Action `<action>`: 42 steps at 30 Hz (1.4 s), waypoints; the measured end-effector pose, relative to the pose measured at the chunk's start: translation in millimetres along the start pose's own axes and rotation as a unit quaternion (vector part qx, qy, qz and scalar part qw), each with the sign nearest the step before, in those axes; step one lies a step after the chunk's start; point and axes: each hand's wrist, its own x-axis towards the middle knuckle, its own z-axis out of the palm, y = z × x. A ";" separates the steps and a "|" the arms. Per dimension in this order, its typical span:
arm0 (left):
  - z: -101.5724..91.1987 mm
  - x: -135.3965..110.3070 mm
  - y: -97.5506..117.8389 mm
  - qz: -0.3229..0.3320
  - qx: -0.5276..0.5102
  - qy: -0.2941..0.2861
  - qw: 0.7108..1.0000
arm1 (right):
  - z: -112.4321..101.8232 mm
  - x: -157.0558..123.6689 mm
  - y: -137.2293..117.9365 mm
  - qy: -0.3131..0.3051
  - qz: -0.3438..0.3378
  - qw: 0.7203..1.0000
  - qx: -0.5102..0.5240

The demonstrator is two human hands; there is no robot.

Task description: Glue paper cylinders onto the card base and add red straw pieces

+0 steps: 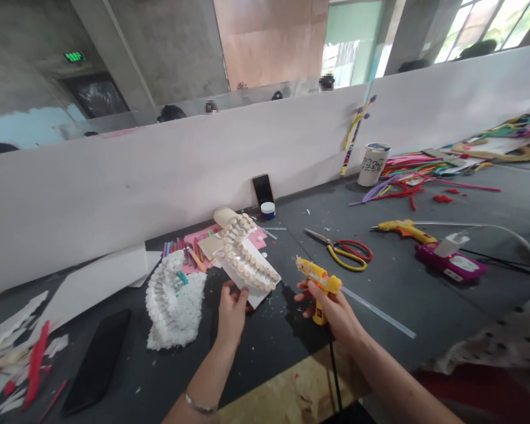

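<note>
Fingers of your left hand [231,312] pinch the lower edge of a white card [265,288] set with rows of tan paper rolls, holding it over the dark desk [256,377]. Fingers of your right hand [329,309] wrap the grip of a yellow glue gun [322,280]. You have the card's long axis running from upper left to lower right, its right end just beside the gun's nozzle, left of your right hand. A glue stick [377,312] lies right of the gun; yellow-and-red scissors [347,253] lie beyond it, and a white paper-curl model [174,303] sits left of the card
</note>
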 end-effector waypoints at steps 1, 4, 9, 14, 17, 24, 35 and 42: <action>-0.7 -0.4 -0.7 0.001 -0.001 -0.005 1.000 | -0.9 -1.4 1.0 -0.017 -0.001 1.000 -0.008; -2.4 -3.9 1.8 -0.011 -0.010 -0.022 1.000 | -4.7 -3.2 5.4 -0.033 -0.011 0.999 -0.029; 4.8 -18.0 14.5 -0.066 -0.045 -0.090 0.993 | -9.5 -1.3 5.0 0.058 -0.089 0.994 0.016; -0.8 -34.0 22.3 -0.124 -0.059 -0.078 0.988 | -8.6 2.2 -3.7 0.114 -0.099 0.987 0.060; -18.2 -43.9 22.5 -0.144 -0.029 -0.057 0.988 | -8.6 3.6 -2.4 0.107 -0.074 0.990 0.056; -26.0 -58.6 16.9 -0.161 0.039 -0.108 0.980 | -13.7 0.4 2.3 0.086 -0.072 0.992 0.055; 1.8 -44.9 20.1 -0.219 0.013 -0.175 0.960 | -17.0 -3.1 -1.1 0.108 -0.092 0.987 0.077; 14.6 -31.2 33.0 -0.252 0.020 -0.076 0.965 | -16.1 -6.0 -1.0 0.089 -0.100 0.989 0.057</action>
